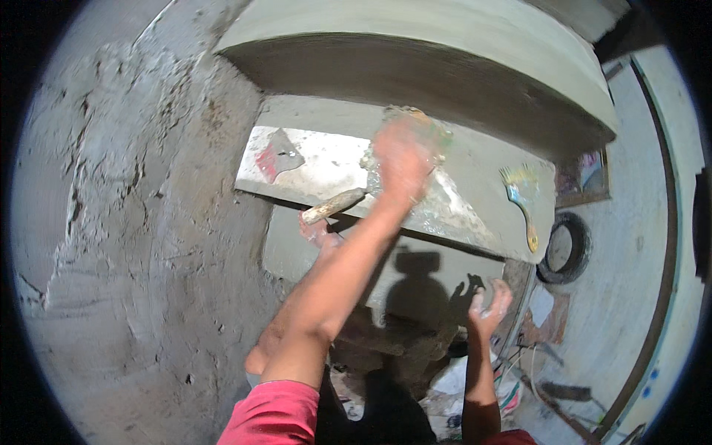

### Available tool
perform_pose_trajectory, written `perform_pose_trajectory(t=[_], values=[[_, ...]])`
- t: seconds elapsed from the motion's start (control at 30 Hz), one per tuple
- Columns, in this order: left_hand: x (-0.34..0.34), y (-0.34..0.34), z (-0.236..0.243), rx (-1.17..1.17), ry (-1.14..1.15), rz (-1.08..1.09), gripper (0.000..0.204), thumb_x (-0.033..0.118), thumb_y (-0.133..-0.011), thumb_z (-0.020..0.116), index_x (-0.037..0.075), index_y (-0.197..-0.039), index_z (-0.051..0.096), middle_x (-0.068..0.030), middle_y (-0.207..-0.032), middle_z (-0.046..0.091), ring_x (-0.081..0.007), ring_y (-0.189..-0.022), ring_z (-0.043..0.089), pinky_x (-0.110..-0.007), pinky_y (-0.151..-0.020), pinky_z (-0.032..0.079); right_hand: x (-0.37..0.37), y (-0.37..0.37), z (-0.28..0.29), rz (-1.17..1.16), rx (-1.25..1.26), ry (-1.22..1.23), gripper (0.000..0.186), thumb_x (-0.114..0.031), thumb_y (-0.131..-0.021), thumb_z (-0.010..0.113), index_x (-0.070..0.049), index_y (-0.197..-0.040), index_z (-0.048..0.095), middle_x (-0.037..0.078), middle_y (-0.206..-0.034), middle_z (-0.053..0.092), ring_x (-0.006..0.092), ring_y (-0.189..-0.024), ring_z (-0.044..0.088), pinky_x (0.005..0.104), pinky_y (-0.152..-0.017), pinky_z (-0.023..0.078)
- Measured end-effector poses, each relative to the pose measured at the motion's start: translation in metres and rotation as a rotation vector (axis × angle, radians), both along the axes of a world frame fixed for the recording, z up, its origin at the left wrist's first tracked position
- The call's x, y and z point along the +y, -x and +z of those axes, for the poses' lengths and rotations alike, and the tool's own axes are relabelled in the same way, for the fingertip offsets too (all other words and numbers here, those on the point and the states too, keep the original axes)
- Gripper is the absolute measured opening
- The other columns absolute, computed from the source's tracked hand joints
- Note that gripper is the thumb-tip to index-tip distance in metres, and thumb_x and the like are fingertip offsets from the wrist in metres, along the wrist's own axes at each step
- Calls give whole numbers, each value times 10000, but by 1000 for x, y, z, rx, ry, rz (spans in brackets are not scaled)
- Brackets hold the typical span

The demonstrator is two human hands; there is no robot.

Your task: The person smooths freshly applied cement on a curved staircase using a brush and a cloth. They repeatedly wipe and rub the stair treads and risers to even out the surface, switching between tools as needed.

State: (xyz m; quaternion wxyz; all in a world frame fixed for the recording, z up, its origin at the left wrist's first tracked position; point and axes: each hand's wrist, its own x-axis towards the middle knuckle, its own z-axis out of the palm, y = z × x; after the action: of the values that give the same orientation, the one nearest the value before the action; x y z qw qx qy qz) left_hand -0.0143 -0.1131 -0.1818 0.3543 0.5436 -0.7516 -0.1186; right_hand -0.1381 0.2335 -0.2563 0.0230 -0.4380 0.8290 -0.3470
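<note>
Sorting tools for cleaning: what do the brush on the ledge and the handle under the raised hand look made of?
Brush: seemingly plastic, with a glossy blue and yellow handle and pale bristles. Handle: likely bare wood, tan, matte and rounded, smeared grey. Ledge: grey, smooth cement plaster.

**Grey Plaster, Pink Sleeve, Spots of Colour**

The rough plastered wall [148, 245] is mottled grey with paler streaks and dark cracks. The smooth cement ledge [475, 44] overhead is light grey, shading to dark brown-grey beneath. On the grey concrete shelf [475, 159] lies a whitish board [326, 167] bearing a red patch and a grey smear. The wooden-handled trowel [334, 205] has a tan handle speckled with grey mortar. A paintbrush [521, 196] shows yellow-green bristles, a blue neck and a yellow handle. The round tyre [564, 248] is black. The short sleeve [274, 415] is bright pink. A dark shadow falls on the grey wall below.
</note>
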Motion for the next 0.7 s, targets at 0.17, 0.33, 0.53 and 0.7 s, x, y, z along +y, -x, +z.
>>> perform_pose_trajectory(t=[0.17, 0.33, 0.53, 0.7], values=[[-47, -46, 3, -425, -381, 197, 487, 270, -859, 747, -27, -1237, 670, -240, -1277, 679, -392, -1258, 608, -545, -1061, 469, 33, -42, -25, 89, -163, 47, 403, -37, -853, 685, -1, -1252, 646, 225, -1255, 608, 420, -1191, 580, 504, -1052, 452], [-69, -39, -9, -421, -524, 233, 417, 278, -830, 776, 36, -1167, 747, -204, -1217, 731, -385, -1194, 669, -546, -1017, 515, 41, -48, -17, 87, -265, -16, 418, -36, -846, 695, 11, -1257, 633, 248, -1255, 597, 450, -1185, 579, 512, -1040, 458], [-73, -44, 21, -3, -599, 114, 313, 221, -838, 811, 18, -1073, 773, -179, -958, 776, -308, -885, 745, -411, -800, 557, 48, -40, -8, 12, -281, -77, 376, -110, -902, 687, 2, -1257, 631, 273, -1261, 583, 499, -1194, 560, 559, -1017, 464], [-18, -52, 74, 11, -51, -199, 306, 51, -807, 756, 70, -1112, 757, -149, -1000, 696, -333, -927, 658, -462, -907, 486, 50, -46, 4, -28, -272, -40, 330, 20, -856, 680, 10, -1185, 674, 244, -1159, 616, 414, -1123, 614, 481, -968, 503]])
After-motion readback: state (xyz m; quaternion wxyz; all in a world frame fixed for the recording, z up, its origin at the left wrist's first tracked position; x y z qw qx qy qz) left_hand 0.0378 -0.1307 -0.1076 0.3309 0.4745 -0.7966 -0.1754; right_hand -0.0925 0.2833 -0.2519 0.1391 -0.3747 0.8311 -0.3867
